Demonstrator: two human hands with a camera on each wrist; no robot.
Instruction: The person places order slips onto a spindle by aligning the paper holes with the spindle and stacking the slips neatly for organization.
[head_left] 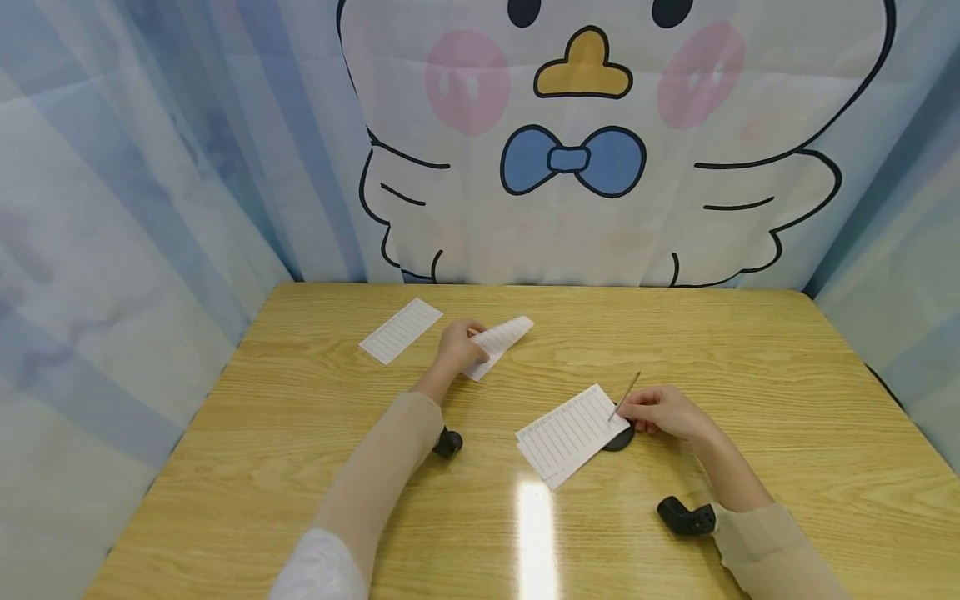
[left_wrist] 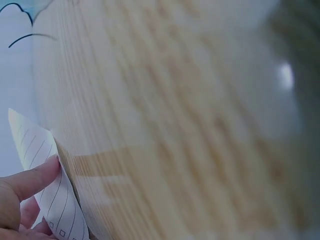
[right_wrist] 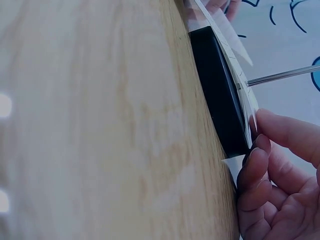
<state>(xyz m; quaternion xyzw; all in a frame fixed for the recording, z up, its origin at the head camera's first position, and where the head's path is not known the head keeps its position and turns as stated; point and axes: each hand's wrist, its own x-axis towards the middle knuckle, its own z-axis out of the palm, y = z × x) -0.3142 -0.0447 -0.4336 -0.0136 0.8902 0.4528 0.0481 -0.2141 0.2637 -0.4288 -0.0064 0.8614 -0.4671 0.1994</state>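
In the head view my left hand (head_left: 459,346) pinches a white ruled paper slip (head_left: 506,335), which bends and rises at its far end. In the left wrist view the thumb (left_wrist: 37,176) presses on the face of the slip (left_wrist: 62,207), with small boxes at its lower edge. My right hand (head_left: 669,411) pinches the corner of a small stack of similar slips (head_left: 568,435). These sit on a paper spike, whose thin metal rod (right_wrist: 280,76) stands up through them from a thick black round base (right_wrist: 217,90). The right fingers curl beside the base's edge.
Another ruled slip (head_left: 401,331) lies flat at the back left of the wooden table (head_left: 750,358). Black camera mounts (head_left: 448,443) stick out from both wrists. A printed cartoon curtain (head_left: 570,225) hangs right behind the table's far edge.
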